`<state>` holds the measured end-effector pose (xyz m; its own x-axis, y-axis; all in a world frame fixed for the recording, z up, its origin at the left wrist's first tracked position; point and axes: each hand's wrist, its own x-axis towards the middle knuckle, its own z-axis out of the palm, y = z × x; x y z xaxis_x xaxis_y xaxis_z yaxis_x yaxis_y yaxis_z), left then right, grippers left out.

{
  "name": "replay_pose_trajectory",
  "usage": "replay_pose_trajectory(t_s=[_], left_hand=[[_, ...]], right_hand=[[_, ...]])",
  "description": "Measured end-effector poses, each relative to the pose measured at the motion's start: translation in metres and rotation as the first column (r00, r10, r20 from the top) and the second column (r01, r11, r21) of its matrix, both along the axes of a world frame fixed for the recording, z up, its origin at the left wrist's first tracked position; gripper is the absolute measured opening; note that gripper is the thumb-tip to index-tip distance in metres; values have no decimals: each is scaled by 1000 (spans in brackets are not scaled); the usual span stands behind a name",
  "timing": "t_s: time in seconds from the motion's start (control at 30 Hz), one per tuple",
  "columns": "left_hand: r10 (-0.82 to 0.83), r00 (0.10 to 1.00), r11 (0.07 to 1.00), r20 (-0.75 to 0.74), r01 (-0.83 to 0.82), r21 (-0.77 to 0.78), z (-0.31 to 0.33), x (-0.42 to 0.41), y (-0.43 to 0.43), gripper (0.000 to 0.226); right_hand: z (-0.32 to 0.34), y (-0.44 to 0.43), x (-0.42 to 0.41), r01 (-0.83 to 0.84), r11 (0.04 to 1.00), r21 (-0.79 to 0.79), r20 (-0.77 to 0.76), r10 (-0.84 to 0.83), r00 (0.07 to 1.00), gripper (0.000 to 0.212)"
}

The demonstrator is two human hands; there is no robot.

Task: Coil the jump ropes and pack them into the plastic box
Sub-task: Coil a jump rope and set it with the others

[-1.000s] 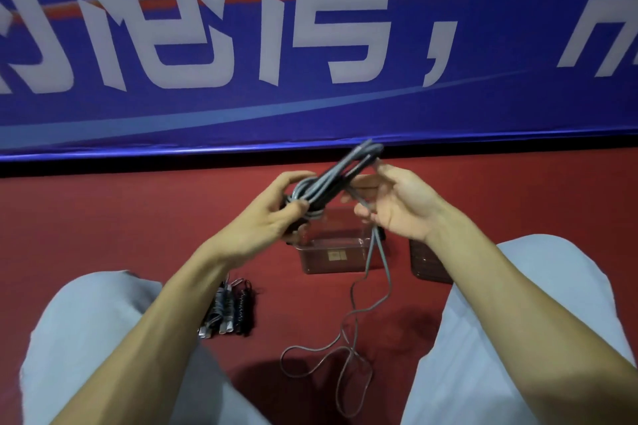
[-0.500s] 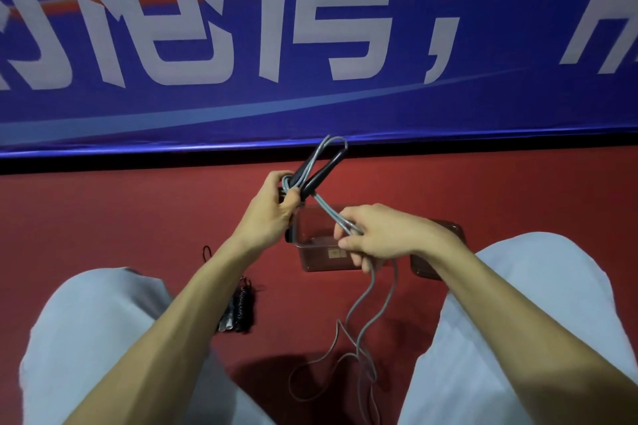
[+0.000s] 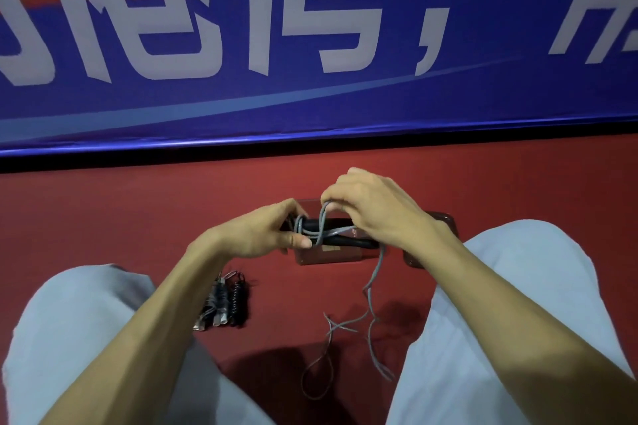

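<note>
Left hand (image 3: 262, 235): clamped round dark handles (image 3: 345, 241) of grey jump rope (image 3: 371, 290). Right hand (image 3: 373, 210): fingers pinching a rope loop above the handles. Plastic box (image 3: 328, 256) beneath; slack trailing on red floor (image 3: 138, 217).

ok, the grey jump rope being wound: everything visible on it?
The grey jump rope is a thin, flexible-looking cord with dark handles lying roughly level, together. The left hand clamps the handle ends; the right hand pinches a raised loop above them. A few turns cross the handles. The unwound tail hangs down to the red floor, ending in loose, crossed loops between the knees.
</note>
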<state>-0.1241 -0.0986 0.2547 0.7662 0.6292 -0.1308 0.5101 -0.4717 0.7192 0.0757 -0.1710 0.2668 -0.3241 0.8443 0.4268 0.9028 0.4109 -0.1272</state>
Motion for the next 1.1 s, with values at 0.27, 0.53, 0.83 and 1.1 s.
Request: replay_pose_trajectory(t_s=[0.27,0.53,0.83,1.1], left_hand=[[-64,997,996,-38,66,65,-4,-2,-1,30],[-35,963,961,-266,106,257,-16,7,0,38],[-40,989,959,-139,77,273,-21,8,-13,34],[16,943,981,333,50,-189,6,2,-22,25]], right_hand=[[-16,13,-10,-3,932,-363,-290,-110,951,12],[-15,18,-10,125,918,-377,-291,-246,925,16],[-8,16,0,77,897,-435,-298,-224,928,11],[12,16,24,-415,798,-437,-891,-322,320,26]])
